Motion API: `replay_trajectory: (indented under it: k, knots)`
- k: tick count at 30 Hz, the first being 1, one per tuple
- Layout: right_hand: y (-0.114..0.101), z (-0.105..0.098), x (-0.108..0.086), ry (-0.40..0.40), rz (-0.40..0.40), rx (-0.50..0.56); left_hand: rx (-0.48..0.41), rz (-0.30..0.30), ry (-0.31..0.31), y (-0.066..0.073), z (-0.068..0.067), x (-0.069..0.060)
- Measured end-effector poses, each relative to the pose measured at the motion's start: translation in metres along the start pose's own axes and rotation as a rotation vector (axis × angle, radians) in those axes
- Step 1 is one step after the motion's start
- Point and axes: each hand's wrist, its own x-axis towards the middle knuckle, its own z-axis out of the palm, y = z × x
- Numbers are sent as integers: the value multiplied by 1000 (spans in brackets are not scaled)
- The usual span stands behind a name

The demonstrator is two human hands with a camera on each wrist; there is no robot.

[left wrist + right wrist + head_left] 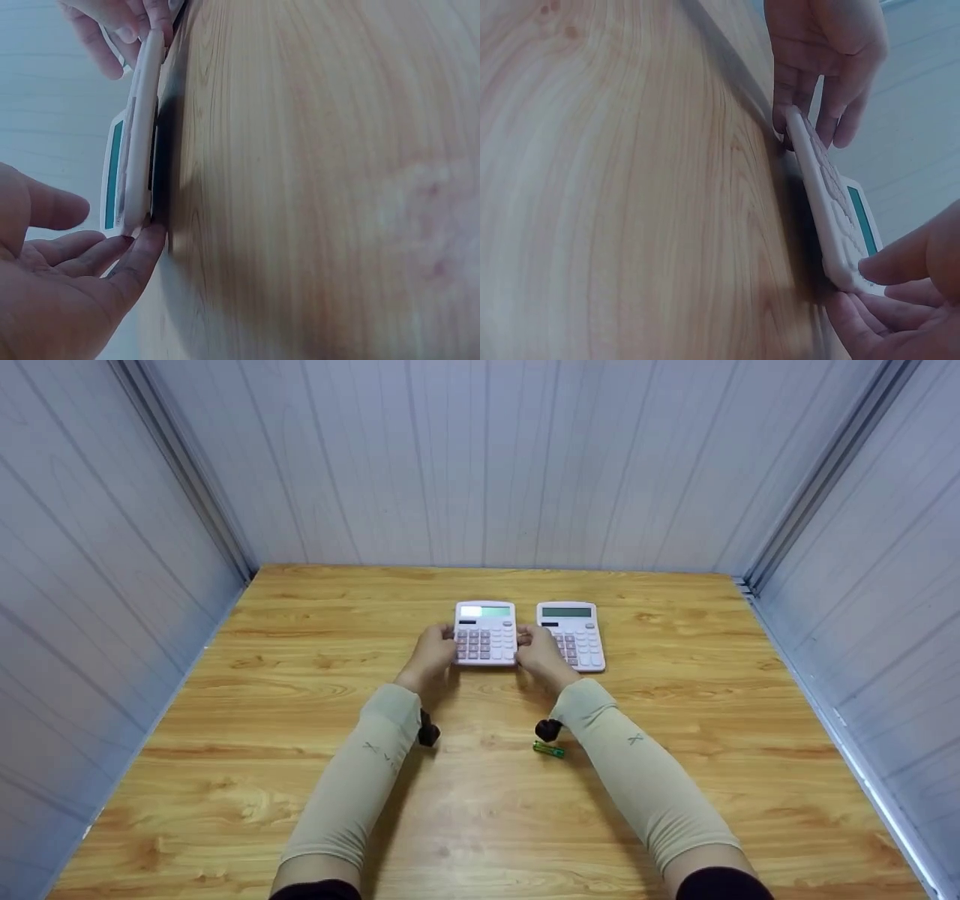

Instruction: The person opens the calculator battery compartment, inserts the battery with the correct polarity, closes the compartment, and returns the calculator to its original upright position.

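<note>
A pink-white calculator [486, 643] is between both hands, its keys and display facing up. My left hand [432, 651] holds its left edge; in the left wrist view, fingers [142, 251] lie at and under the edge while the thumb stands apart above. On the opposite edge my right hand [541, 656] grips the calculator, thumb on top near the corner and fingers beneath, as the right wrist view shows. Shadow under the calculator [817, 187] suggests a slight gap above the table. Its underside is hidden.
A second, similar calculator [589, 649] lies to the right, partly behind my right hand. Nearer on the wooden table [480, 810], green batteries [549, 749] lie beside the right wrist camera. Panelled walls [480, 465] enclose the back and sides.
</note>
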Motion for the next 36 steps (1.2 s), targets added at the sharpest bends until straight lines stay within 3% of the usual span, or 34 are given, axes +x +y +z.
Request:
replay_trajectory:
  k: [11,21,27,30,32,36]
  knots:
    - [4,1,2,19,63,121,-50,-18,22,-2,1,2]
    - [-2,-4,-3,20,88,170,-16,-15,60,2,0,-2]
    - [-5,-5,-5,26,97,186,61,-11,57,2,-2,-2]
    - [-5,-7,-5,18,102,185,70,-12,44,3,-3,-2]
    - [-5,-8,-5,7,104,177,25,-24,32,5,-2,-3]
    - [-5,-14,-5,-13,88,96,8,-19,34,7,-2,-2]
